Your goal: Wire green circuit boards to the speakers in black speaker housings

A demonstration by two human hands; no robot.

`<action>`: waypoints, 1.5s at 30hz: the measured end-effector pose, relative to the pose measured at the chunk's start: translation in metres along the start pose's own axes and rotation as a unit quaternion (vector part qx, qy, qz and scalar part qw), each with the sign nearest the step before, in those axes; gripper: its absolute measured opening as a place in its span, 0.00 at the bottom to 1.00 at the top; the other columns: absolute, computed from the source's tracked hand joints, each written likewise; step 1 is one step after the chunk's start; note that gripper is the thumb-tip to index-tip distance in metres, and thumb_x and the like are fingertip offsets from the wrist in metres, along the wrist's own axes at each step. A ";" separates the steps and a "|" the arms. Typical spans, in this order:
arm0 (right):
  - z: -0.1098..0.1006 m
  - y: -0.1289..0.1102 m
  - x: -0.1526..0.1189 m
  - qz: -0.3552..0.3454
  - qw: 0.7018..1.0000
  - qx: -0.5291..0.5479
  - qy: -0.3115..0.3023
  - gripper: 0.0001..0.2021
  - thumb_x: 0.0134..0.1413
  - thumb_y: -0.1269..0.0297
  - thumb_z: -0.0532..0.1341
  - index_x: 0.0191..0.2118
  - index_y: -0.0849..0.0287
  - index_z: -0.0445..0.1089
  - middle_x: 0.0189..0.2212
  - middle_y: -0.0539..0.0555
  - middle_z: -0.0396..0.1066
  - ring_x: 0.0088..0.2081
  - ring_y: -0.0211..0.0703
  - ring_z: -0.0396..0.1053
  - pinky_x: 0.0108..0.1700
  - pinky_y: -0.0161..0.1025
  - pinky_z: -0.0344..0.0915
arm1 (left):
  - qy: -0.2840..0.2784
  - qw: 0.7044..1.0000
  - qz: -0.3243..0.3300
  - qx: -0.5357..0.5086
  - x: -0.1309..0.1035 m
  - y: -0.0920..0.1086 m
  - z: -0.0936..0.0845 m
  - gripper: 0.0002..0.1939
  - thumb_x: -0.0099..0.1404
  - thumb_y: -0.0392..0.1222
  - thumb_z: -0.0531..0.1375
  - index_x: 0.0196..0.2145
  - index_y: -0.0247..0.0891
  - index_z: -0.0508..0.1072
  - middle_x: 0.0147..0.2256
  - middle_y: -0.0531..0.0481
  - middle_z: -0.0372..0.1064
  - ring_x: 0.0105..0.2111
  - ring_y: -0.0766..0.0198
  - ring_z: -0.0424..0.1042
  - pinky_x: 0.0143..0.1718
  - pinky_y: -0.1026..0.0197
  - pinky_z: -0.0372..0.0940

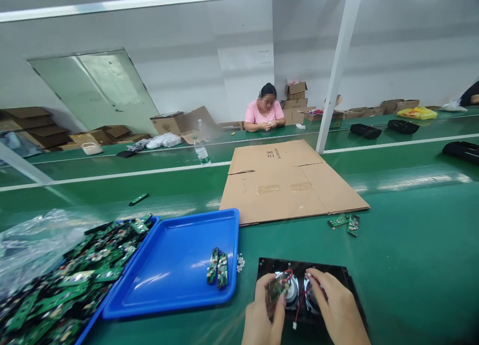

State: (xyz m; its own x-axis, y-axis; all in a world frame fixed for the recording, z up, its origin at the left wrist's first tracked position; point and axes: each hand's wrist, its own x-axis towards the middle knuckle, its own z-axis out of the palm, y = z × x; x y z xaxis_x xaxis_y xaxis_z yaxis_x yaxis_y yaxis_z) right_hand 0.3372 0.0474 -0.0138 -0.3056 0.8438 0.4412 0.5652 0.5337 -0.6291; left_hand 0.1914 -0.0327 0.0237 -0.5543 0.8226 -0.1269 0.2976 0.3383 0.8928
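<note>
A black panel with two round speakers lies in front of me on the green table. My left hand grips a small green circuit board between thumb and fingers, above the panel's left part. Over the right speaker, my right hand has its thumb and forefinger pinched; what sits between the fingertips is too small to make out. A red wire loops near the board. Another red wire with a white plug hangs down across the panel between the hands.
To the left stands a blue tray with two circuit boards, beside a heap of boards. Small white parts lie by the tray. Flattened cardboard and more boards lie ahead. A person sits across.
</note>
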 end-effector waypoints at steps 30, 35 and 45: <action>0.008 -0.022 0.003 -0.082 0.986 -0.054 -0.134 0.13 0.61 0.73 0.50 0.30 0.56 0.68 0.26 0.48 0.70 0.29 0.39 0.64 0.36 0.38 0.59 | -0.044 0.993 0.061 0.088 -0.001 -0.003 0.003 0.19 0.63 0.33 0.49 0.48 0.44 0.70 0.39 0.50 0.79 0.38 0.61 0.79 0.41 0.66 0.69; 0.018 -0.021 0.002 -0.108 0.984 -0.079 -0.118 0.13 0.56 0.76 0.52 0.23 0.58 0.64 0.22 0.49 0.67 0.27 0.39 0.60 0.35 0.37 0.53 | -0.062 0.990 0.075 0.103 -0.001 -0.002 0.001 0.20 0.64 0.32 0.48 0.49 0.43 0.71 0.38 0.50 0.79 0.36 0.62 0.79 0.40 0.68 0.68; 0.018 -0.021 0.001 -0.064 0.985 -0.059 -0.148 0.13 0.58 0.73 0.52 0.25 0.56 0.67 0.24 0.50 0.68 0.29 0.40 0.60 0.35 0.37 0.53 | -0.041 0.994 0.048 0.094 0.000 0.001 0.004 0.20 0.62 0.30 0.50 0.47 0.46 0.72 0.38 0.51 0.79 0.36 0.62 0.79 0.41 0.67 0.69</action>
State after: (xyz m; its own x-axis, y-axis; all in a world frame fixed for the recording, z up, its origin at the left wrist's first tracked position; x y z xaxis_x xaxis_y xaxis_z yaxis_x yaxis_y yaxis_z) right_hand 0.3111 0.0378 -0.0116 -0.5810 0.7585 0.2950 0.5866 0.6416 -0.4943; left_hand 0.1946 -0.0307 0.0234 -0.4537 0.8870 -0.0861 0.4899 0.3290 0.8073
